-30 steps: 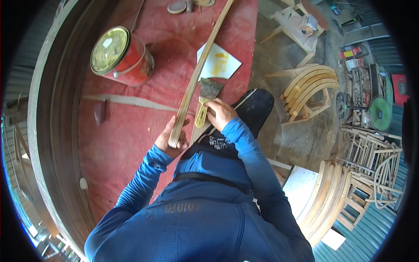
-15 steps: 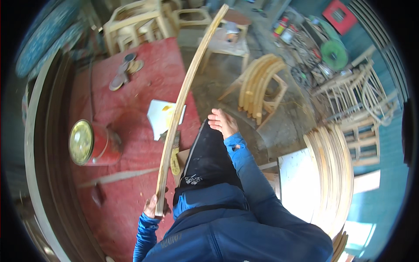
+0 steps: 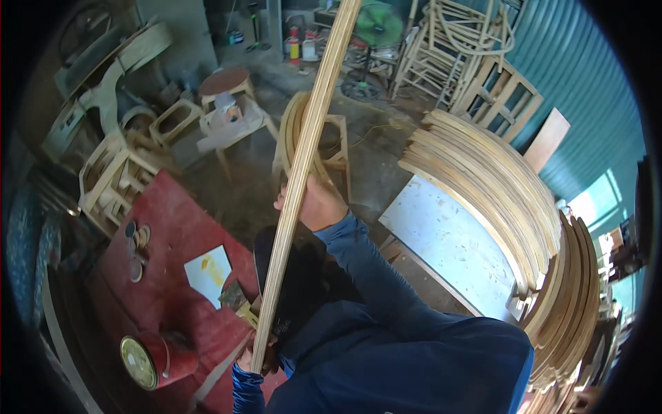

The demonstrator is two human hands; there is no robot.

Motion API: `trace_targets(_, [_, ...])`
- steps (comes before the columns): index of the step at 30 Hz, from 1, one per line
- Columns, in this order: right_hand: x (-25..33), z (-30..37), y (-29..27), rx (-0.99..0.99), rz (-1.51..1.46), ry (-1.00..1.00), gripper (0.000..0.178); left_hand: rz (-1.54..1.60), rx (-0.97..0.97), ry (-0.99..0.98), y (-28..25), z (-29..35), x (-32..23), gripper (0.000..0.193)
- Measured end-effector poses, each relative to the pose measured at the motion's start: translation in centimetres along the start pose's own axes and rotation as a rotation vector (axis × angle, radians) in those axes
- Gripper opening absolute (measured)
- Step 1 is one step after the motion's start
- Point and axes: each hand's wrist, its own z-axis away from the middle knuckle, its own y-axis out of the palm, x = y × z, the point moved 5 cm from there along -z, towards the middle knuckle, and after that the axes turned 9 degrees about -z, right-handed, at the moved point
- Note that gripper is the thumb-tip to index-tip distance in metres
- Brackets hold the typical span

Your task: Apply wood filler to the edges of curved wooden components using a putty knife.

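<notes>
Holding wooden strip (image 3: 299, 178) clear of red desk (image 3: 174, 219), not yet set down; pinching lower end in fingers of left hand (image 3: 245, 359); cannot tell whether gripping with right hand (image 3: 324, 205).

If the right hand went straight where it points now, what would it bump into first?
Likely the long wooden strip, which crosses in front of the right hand; contact is unclear. Beyond, the line seems to lead toward the curved wooden pieces.
</notes>
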Motion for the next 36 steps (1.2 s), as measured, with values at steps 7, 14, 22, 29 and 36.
trace_targets(7, [5.1,4.7,1.9,0.120,-0.004,-0.158,0.046,-0.168,0.130,-0.109,-3.0,-4.2,-1.6,0.082])
trace_targets(14, [7.9,7.6,1.7,0.119,0.077,-0.217,0.050,-0.210,0.127,-0.218,-3.4,-8.1,-1.6,0.082])
trace_targets(22, [7.9,8.6,0.2,0.057,0.075,-0.203,0.053,-0.195,0.119,-0.273,-3.7,-8.7,-1.0,0.081])
trace_targets(29, [7.8,9.2,-0.2,-0.014,0.077,-0.229,0.045,-0.160,0.104,-0.316,-3.6,-9.7,-0.6,0.081])
trace_targets(36, [8.6,10.2,-1.3,-0.084,0.072,-0.253,0.041,-0.127,0.091,-0.351,-4.1,-10.3,-0.2,0.081])
